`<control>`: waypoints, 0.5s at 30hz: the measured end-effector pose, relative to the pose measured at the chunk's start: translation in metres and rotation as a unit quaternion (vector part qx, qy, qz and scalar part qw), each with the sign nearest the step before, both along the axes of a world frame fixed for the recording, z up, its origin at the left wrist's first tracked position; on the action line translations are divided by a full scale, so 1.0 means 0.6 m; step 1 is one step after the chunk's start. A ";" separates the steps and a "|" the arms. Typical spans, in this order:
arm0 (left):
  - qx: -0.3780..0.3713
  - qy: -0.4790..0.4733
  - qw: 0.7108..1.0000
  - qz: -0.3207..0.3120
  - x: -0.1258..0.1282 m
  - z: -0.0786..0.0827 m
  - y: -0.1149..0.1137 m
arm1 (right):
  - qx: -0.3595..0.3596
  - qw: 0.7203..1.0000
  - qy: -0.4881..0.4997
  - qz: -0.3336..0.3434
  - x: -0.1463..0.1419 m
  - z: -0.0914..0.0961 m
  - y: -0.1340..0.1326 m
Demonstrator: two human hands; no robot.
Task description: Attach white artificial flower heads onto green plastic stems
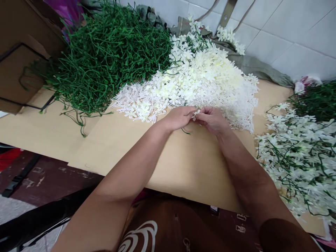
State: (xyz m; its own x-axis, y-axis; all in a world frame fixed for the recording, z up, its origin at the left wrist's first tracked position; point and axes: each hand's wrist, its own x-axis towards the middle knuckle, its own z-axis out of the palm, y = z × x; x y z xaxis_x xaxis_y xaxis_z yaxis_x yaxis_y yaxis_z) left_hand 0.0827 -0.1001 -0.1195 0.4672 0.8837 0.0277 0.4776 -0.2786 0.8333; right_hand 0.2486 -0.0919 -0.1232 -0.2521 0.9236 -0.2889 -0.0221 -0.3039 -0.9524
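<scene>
Nearest the lens: brown clothing (140,239) with white curved print, bottom of frame. Noted small white flower (195,114) just right of frame centre, between fingertips of left hand (180,118) and right hand (212,120). Green stem end (186,132) seen just below left hand, pointing to lower right; rest of long axis hidden. Cannot tell any join between flower and stem. Flower touching right hand, thumb and forefinger closed on it in a pinch; left hand nearer to stem end, fingers curled, exact hold not determinable. Just beyond hands, upper centre: heap of white blossoms (189,78). Upper left: heap of green stems (112,59). Right edge: stemmed white flowers (304,147), well apart from hands. All on brown counter (173,168). Cannot read any brand or label; small dark item (214,210) near bottom edge, marking too small to make out.
</scene>
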 end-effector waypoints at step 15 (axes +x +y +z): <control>-0.106 -0.193 0.975 0.038 -0.005 0.005 0.002 | -0.024 0.996 0.078 0.029 0.004 0.012 -0.002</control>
State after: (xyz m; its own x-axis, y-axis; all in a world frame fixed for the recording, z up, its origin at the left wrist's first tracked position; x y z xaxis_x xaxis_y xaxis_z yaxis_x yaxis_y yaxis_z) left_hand 0.0796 -0.0986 -0.1163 0.3918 0.9200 0.0010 0.1294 -0.0562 0.9900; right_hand 0.2507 -0.0928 -0.1159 -0.3497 0.8921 -0.2863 -0.1491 -0.3546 -0.9230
